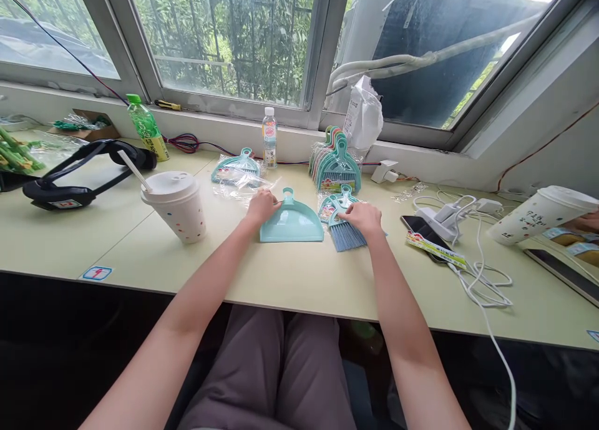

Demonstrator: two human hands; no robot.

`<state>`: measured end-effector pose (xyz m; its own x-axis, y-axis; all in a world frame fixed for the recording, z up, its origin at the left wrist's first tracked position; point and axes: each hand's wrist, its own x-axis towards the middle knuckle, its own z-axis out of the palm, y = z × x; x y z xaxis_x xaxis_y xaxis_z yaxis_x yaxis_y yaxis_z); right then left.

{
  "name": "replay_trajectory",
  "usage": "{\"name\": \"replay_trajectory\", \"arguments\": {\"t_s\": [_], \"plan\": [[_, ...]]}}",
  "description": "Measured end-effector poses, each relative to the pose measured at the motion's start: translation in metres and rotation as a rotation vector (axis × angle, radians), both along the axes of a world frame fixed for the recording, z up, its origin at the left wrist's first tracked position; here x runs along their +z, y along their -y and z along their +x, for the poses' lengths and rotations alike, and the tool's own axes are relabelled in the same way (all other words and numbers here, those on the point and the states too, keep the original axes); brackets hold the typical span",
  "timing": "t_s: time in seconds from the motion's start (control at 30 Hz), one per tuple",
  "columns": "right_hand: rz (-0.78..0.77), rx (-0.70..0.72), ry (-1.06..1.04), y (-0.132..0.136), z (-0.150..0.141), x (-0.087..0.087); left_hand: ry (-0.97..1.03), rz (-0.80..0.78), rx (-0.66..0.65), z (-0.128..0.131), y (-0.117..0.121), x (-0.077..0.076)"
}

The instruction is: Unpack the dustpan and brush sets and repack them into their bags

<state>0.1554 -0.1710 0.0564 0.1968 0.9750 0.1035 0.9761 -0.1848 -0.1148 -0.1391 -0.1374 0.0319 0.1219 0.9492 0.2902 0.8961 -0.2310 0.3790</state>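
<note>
A light teal dustpan [292, 224] lies on the table in front of me, its handle loop pointing to the window. My left hand [262, 206] pinches its left edge. To its right, my right hand [364, 218] has its fingers closed on a small hand brush [346, 235] with blue-grey bristles. Behind that brush is another teal piece with a colourful label, partly covered. Further back stands a row of wrapped dustpan-and-brush sets [337, 168]. One more teal set [238, 166] lies at the back left among clear plastic wrapping [241, 188].
A white paper cup [174, 208] with a straw stands left, near a black headset strap [70, 196] and a green bottle [146, 127]. A small clear bottle [269, 140] is at the back. Right are a phone [423, 230], a power strip [440, 221], white cables and a tilted cup [538, 215].
</note>
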Motion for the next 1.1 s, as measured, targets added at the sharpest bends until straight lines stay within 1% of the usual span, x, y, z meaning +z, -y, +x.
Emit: {"name": "replay_trajectory", "arguments": {"t_s": [0.1,0.2,0.27,0.33,0.4,0.43,0.53,0.6,0.67,0.7,0.77,0.83,0.9,0.97,1.0,1.03,1.07,1.1], "plan": [[0.026,0.019,-0.071,-0.001,0.004,0.002,-0.041,-0.059,0.033,-0.002,0.0,0.001],[0.152,0.032,-0.194,0.001,0.002,0.012,-0.05,-0.089,0.079,-0.003,0.001,0.006],[0.209,0.096,-0.294,0.005,-0.006,0.021,-0.004,-0.162,0.043,-0.002,0.003,0.01],[0.21,0.199,-0.352,0.011,-0.02,0.026,0.114,-0.293,-0.06,0.0,0.004,0.013],[0.183,0.267,-0.314,0.016,-0.039,0.025,0.296,-0.4,-0.167,0.004,0.006,0.016],[0.174,0.276,-0.268,0.019,-0.049,0.023,0.395,-0.428,-0.2,0.007,0.008,0.018],[0.171,0.268,-0.171,0.025,-0.073,0.015,0.663,-0.421,-0.211,0.016,0.014,0.023],[0.185,0.248,-0.184,0.028,-0.082,0.012,0.81,-0.414,-0.213,0.023,0.02,0.026],[0.208,0.248,-0.232,0.03,-0.086,0.013,0.902,-0.445,-0.259,0.028,0.025,0.028],[0.213,0.272,-0.266,0.031,-0.086,0.014,0.923,-0.47,-0.307,0.03,0.027,0.028],[0.2,0.373,-0.347,0.032,-0.084,0.016,0.928,-0.49,-0.416,0.033,0.029,0.028],[0.205,0.452,-0.414,0.032,-0.081,0.018,0.932,-0.45,-0.484,0.033,0.029,0.027],[0.304,0.427,-0.441,0.03,-0.076,0.02,0.934,-0.419,-0.501,0.033,0.029,0.027],[0.451,0.37,-0.446,0.028,-0.07,0.021,0.921,-0.458,-0.528,0.033,0.03,0.027],[0.489,0.37,-0.465,0.027,-0.068,0.022,0.911,-0.497,-0.551,0.033,0.031,0.028],[0.479,0.393,-0.506,0.026,-0.065,0.022,0.899,-0.537,-0.576,0.033,0.033,0.028],[0.414,0.438,-0.575,0.026,-0.063,0.022,0.887,-0.573,-0.601,0.034,0.034,0.028],[0.309,0.494,-0.668,0.025,-0.061,0.022,0.877,-0.601,-0.623,0.034,0.035,0.028]]}}
